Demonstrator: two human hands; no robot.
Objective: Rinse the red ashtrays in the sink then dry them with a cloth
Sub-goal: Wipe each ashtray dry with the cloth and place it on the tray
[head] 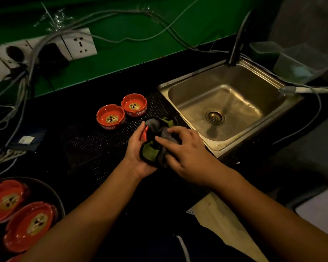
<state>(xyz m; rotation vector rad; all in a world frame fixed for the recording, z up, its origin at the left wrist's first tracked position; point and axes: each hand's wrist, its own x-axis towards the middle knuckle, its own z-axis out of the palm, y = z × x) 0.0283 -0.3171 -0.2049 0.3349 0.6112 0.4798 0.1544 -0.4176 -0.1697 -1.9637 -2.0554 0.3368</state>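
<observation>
My left hand [135,148] holds a red ashtray [145,133] that is almost fully wrapped in a grey and green cloth [151,151]; only a sliver of red shows by the thumb. My right hand [186,150] presses the cloth from the right, fingers curled on it. Both hands hover over the perforated black mat [95,146], just left of the steel sink [229,108]. Two more red ashtrays [110,117] [134,105] stand upright on the mat behind the hands.
A dark round tray [51,191] at the lower left carries several red ashtrays [29,225]. The tap [237,44] rises behind the sink. Wall sockets [80,43] and loose cables [27,78] hang at the left. A hose [307,90] lies across the sink's right rim.
</observation>
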